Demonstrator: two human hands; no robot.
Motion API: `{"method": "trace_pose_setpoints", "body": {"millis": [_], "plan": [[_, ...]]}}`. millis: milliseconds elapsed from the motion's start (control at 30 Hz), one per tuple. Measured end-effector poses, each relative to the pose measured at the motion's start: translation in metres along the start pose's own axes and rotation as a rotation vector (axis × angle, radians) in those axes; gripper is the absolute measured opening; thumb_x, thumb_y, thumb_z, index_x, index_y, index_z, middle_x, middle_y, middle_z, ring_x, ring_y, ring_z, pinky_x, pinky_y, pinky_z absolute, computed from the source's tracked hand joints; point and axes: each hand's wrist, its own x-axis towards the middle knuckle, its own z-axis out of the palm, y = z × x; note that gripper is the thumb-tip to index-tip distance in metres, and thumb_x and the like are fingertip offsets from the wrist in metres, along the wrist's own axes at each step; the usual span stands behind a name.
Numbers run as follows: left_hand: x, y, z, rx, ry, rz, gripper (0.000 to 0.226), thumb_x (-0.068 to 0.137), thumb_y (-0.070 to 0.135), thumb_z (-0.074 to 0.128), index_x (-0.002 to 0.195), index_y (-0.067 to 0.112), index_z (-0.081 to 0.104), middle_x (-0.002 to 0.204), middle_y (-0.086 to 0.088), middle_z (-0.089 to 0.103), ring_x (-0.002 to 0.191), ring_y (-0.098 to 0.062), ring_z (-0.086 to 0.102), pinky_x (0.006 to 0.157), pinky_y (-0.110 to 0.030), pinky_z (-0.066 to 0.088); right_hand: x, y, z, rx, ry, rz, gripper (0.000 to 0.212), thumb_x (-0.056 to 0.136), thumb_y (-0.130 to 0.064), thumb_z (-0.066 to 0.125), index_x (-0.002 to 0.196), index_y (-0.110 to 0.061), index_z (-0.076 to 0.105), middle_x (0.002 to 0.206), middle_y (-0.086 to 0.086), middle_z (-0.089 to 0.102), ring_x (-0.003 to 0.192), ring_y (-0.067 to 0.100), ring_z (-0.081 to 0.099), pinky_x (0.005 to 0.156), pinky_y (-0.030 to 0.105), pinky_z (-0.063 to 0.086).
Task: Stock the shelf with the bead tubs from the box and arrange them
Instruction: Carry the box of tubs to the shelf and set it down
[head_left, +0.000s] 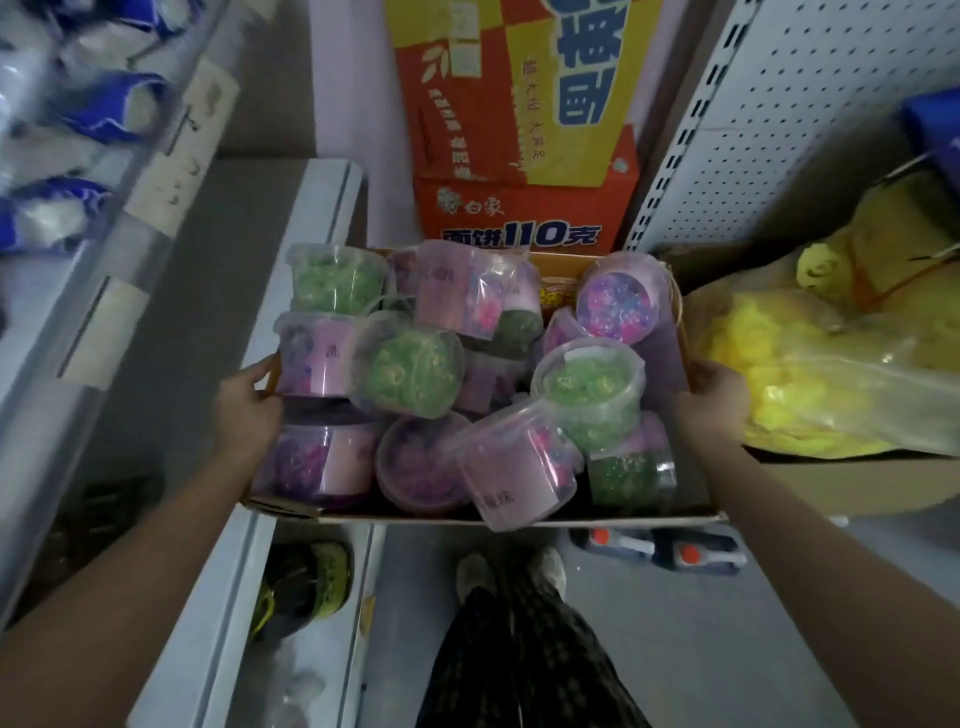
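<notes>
A shallow cardboard box is held in the air in front of me, above my legs and shoes. It is heaped with several clear bead tubs, some green and some pink and purple, lying at all angles. My left hand grips the box's left side next to a purple tub. At the box's right side, my right hand grips the wall. A grey shelf with a white front edge runs along the left, level with the box.
The upper left shelf holds blue and white packs behind price labels. An orange and yellow carton stands ahead on the floor. A perforated white panel and a bag of yellow items are at the right. Bottles lie on the floor.
</notes>
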Motion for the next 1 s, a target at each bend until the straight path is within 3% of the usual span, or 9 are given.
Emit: {"method": "trace_pose_setpoints", "body": {"millis": [133, 233, 333, 433, 533, 667, 733, 1000], "plan": [[0.044, -0.017, 0.031, -0.031, -0.02, 0.008, 0.05, 0.08, -0.006, 0.058, 0.124, 0.017, 0.062, 0.115, -0.006, 0.067, 0.095, -0.023, 0.064, 0.09, -0.039, 0.051, 0.032, 0.0, 0.026, -0.002, 0.017, 0.038, 0.039, 0.072, 0.005, 0.055, 0.106, -0.009, 0.07, 0.093, 0.012, 0.072, 0.086, 0.019, 0.064, 0.071, 0.027, 0.045], [0.079, -0.032, 0.056, -0.051, -0.032, -0.006, 0.05, 0.079, -0.004, 0.059, 0.116, 0.028, 0.065, 0.107, -0.001, 0.069, 0.096, -0.025, 0.066, 0.089, -0.046, 0.053, 0.057, 0.001, 0.048, 0.019, 0.065, 0.076, 0.035, 0.074, 0.004, 0.057, 0.105, -0.007, 0.07, 0.092, 0.013, 0.071, 0.081, 0.018, 0.062, 0.072, 0.031, 0.05], [0.1, -0.03, 0.081, -0.046, -0.041, 0.003, 0.052, 0.076, -0.01, 0.057, 0.117, 0.022, 0.067, 0.104, -0.001, 0.069, 0.097, -0.022, 0.064, 0.089, -0.04, 0.053, 0.076, 0.007, 0.069, 0.004, 0.082, 0.078, 0.028, 0.073, 0.0, 0.058, 0.096, -0.009, 0.071, 0.08, 0.007, 0.069, 0.075, 0.02, 0.062, 0.069, 0.04, 0.056], [0.12, -0.028, 0.107, -0.042, -0.054, 0.067, 0.049, 0.079, -0.013, 0.055, 0.12, 0.011, 0.064, 0.105, -0.004, 0.066, 0.099, -0.024, 0.062, 0.089, -0.035, 0.051, 0.094, 0.012, 0.085, -0.003, 0.099, 0.106, 0.032, 0.072, 0.001, 0.055, 0.097, -0.011, 0.071, 0.077, 0.0, 0.065, 0.076, 0.022, 0.064, 0.068, 0.036, 0.054], [0.137, -0.032, 0.129, -0.07, -0.085, 0.063, 0.045, 0.083, -0.01, 0.056, 0.125, 0.006, 0.06, 0.116, -0.01, 0.065, 0.105, -0.024, 0.062, 0.094, -0.035, 0.05, 0.106, 0.018, 0.095, -0.033, 0.102, 0.122, 0.037, 0.073, 0.006, 0.051, 0.101, -0.009, 0.071, 0.08, 0.001, 0.063, 0.077, 0.017, 0.059, 0.067, 0.027, 0.044], [0.151, -0.033, 0.146, -0.103, -0.086, 0.084, 0.04, 0.085, 0.001, 0.063, 0.124, 0.008, 0.061, 0.114, -0.005, 0.066, 0.104, -0.017, 0.062, 0.092, -0.027, 0.05, 0.121, 0.024, 0.107, -0.003, 0.152, 0.138, 0.044, 0.072, 0.005, 0.047, 0.107, -0.01, 0.07, 0.089, 0.004, 0.068, 0.083, 0.019, 0.062, 0.076, 0.031, 0.051], [0.154, -0.03, 0.147, -0.108, -0.075, 0.103, 0.039, 0.085, 0.003, 0.064, 0.123, 0.011, 0.062, 0.109, -0.001, 0.066, 0.099, -0.012, 0.061, 0.088, -0.023, 0.05, 0.127, 0.023, 0.109, -0.004, 0.166, 0.149, 0.047, 0.072, 0.003, 0.048, 0.112, -0.01, 0.068, 0.099, 0.007, 0.071, 0.09, 0.02, 0.065, 0.079, 0.027, 0.049], [0.165, -0.034, 0.15, -0.11, -0.109, 0.063, 0.037, 0.085, 0.01, 0.066, 0.122, 0.015, 0.064, 0.108, -0.001, 0.068, 0.102, -0.02, 0.063, 0.091, -0.038, 0.052, 0.134, 0.025, 0.114, -0.012, 0.137, 0.193, 0.049, 0.077, 0.001, 0.054, 0.123, -0.014, 0.064, 0.112, 0.007, 0.069, 0.102, 0.021, 0.065, 0.087, 0.028, 0.051]]}}
